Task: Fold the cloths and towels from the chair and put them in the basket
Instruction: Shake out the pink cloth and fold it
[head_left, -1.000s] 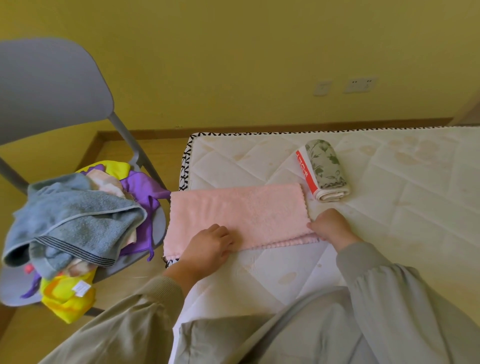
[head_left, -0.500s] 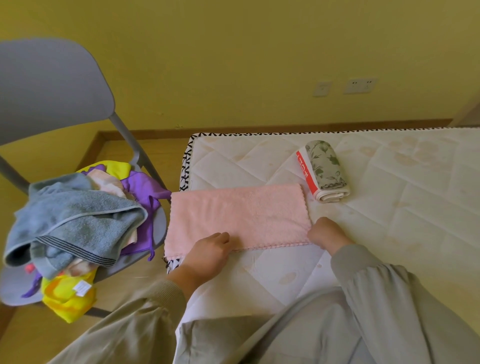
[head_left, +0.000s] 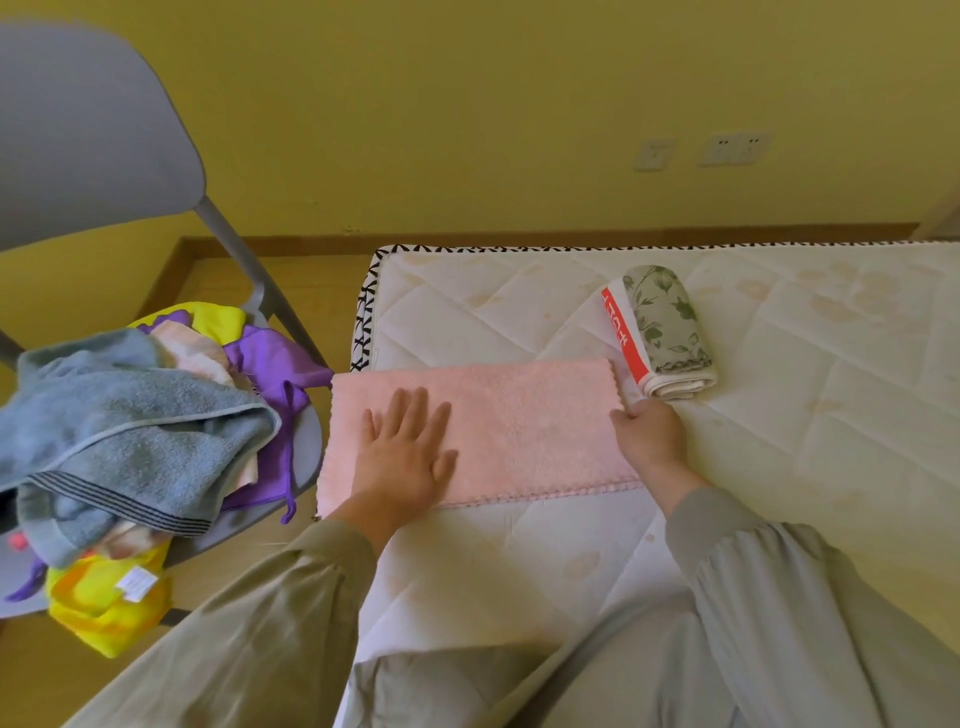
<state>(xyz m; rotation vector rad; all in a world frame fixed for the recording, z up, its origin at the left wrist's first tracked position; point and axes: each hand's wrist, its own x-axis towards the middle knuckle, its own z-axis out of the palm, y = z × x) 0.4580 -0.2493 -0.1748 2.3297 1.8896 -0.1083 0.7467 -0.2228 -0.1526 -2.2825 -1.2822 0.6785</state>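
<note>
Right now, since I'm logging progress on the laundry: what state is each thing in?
pink towel: folded to a strip, flat on the mattress.
left hand: flat, pressing the pink towel.
right hand: pinching the pink towel's right edge.
floral cloth: folded, on the mattress.
blue towel: unfolded, heaped on the chair.
purple cloth: crumpled on the chair.
yellow cloth: crumpled, hanging off the chair.

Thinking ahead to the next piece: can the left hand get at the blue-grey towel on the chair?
Probably yes. The left hand lies flat on the pink towel, holding nothing, and the blue-grey towel lies uppermost on the chair right beside it, nothing between.
</note>
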